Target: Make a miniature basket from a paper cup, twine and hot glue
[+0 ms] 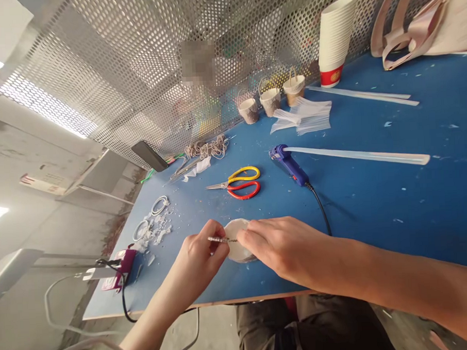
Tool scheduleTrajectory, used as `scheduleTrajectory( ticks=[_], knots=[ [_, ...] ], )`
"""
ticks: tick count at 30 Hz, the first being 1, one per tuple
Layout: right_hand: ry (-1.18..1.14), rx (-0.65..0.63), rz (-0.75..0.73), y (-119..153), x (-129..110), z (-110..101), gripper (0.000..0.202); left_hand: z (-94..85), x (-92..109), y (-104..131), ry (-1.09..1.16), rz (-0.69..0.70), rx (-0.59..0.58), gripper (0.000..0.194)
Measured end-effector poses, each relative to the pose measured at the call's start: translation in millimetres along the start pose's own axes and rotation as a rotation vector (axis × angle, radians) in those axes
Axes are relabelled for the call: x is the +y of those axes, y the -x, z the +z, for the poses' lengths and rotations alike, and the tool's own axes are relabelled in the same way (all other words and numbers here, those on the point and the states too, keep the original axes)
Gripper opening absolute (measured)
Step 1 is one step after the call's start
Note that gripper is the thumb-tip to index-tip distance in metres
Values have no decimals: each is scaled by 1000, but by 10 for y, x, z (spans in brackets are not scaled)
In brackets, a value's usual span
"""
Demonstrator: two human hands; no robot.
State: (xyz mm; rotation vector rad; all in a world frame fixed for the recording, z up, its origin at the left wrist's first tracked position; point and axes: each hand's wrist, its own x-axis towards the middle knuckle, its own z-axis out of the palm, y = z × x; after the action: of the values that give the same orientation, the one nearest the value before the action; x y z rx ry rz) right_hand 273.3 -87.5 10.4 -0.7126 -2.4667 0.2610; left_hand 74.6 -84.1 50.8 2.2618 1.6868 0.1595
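A small whitish cup (239,254) is between my hands near the table's front edge, seen from above. My left hand (204,251) is closed at its left side, pinching a thin twisted cord (218,239) that lies across the cup's mouth. My right hand (285,245) is closed over the cup's right rim, its fingertips meeting the cord's right end. Those fingers hide part of the cup. Beyond my hands lie scissors (244,190) with one yellow and one red handle. A blue glue gun (293,167) with a long clear glue stick (356,155) rests farther right.
Along the perforated metal screen (143,60) stand three small handled cups (271,101), stacked paper cups (338,41) and a bag (436,27). White strips (312,115), a cord bundle (211,147), a phone (149,155), white rings (143,230) and a purple box (123,267) lie around.
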Motion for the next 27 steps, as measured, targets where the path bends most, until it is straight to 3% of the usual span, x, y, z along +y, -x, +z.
scheduleTrajectory(
  ticks=[8,13,18,27],
  knots=[
    [-53,30,4,-8,-9,42,18,-38,14,-52,-16,-18,-13,6],
    [-158,-5,61,16,11,47,19,-37,32,-63,-7,-15,-4,7],
    [-227,-84,29,43,75,-31,32,-43,79,-77,-19,10,7,9],
    [-288,-133,28,35,115,-105,21,-44,37,-120,-18,126,17,23]
  ],
)
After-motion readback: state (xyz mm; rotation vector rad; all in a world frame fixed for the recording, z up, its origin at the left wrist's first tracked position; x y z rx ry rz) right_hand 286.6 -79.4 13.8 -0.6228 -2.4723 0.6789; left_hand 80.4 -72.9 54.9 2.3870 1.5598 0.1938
